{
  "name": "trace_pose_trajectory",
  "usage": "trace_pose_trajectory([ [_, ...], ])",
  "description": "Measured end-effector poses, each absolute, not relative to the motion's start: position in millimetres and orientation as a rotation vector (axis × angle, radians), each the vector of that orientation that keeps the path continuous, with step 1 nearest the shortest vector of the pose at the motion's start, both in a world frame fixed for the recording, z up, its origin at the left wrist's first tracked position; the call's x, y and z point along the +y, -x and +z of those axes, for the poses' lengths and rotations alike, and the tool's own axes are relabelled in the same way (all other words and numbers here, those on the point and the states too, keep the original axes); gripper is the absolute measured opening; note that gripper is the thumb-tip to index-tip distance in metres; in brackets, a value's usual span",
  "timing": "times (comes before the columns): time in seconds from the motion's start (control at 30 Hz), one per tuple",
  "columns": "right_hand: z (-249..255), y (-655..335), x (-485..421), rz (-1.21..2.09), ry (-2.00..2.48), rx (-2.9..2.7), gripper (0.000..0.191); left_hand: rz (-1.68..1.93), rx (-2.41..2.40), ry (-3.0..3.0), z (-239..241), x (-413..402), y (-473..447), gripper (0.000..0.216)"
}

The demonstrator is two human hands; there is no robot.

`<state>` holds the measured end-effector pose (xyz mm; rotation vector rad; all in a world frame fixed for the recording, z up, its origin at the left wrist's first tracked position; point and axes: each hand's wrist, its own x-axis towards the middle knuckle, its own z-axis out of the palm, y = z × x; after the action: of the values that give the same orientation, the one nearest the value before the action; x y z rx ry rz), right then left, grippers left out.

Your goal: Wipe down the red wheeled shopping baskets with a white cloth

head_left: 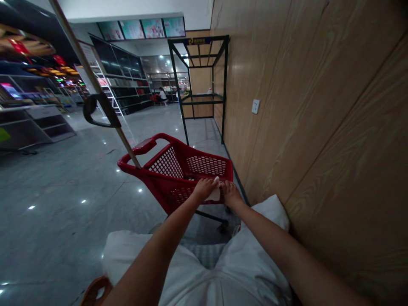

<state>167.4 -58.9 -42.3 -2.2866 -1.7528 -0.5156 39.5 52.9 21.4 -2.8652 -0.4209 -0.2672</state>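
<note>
In front of me stands a red plastic shopping cart (pixel 153 175) with lattice sides, its near end close to my knees. My left hand (pixel 204 189) is closed on a white cloth or tissue (pixel 215 194), which hangs against the cart's near rim; a bit of it sticks out by the thumb. Beside it, my right hand (pixel 232 194) has its fingers curled over the rim at the near right corner. Part of the basket's inside is hidden by the cart's wall.
A wooden pole (pixel 127 146) with a dark handle (pixel 103 111) meets the cart's handle end. Wood panelling (pixel 287 127) with a socket (pixel 255 106) runs along my right. A dark metal frame (pixel 226 89) stands beyond the cart. A person (pixel 162 96) is far back.
</note>
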Motion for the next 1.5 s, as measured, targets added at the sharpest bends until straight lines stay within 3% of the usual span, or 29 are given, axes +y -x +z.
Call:
trace_pose_trajectory([
  [0.23, -50, -163, -52, -0.423, 2.386, -1.75, 0.052, -0.324, -0.66, 2.788, 40, 87, 24, 0.029],
  [0.37, -46, -151, -47, -0.337, 2.485, -1.683, 0.064, -0.439, -0.796, 2.756, 30, 55, -3, 0.038],
  [0.53, -45, -134, -43, -0.377, 2.29, -1.683, 0.081, -0.404, -0.741, 2.807, 21, 33, -39, 0.027],
  [0.73, -44, -136, -53, -0.394, 2.185, -1.768, 0.077, -0.29, -0.586, 2.824, 36, 68, 8, 0.029],
  [0.87, -37, -130, -54, -0.335, 2.19, -1.727, 0.088, -0.364, -0.678, 2.758, 45, 82, 43, 0.032],
  [1.07, -34, -115, -47, -0.295, 2.224, -1.61, 0.092, -0.452, -0.874, 2.749, 29, 44, -3, 0.037],
  [1.2, -36, -126, -51, -0.27, 2.221, -1.679, 0.092, -0.421, -0.804, 2.805, 24, 29, -28, 0.03],
  [1.5, -35, -123, -47, -0.241, 2.41, -1.724, 0.095, -0.453, -0.859, 2.743, 47, 74, 46, 0.031],
])
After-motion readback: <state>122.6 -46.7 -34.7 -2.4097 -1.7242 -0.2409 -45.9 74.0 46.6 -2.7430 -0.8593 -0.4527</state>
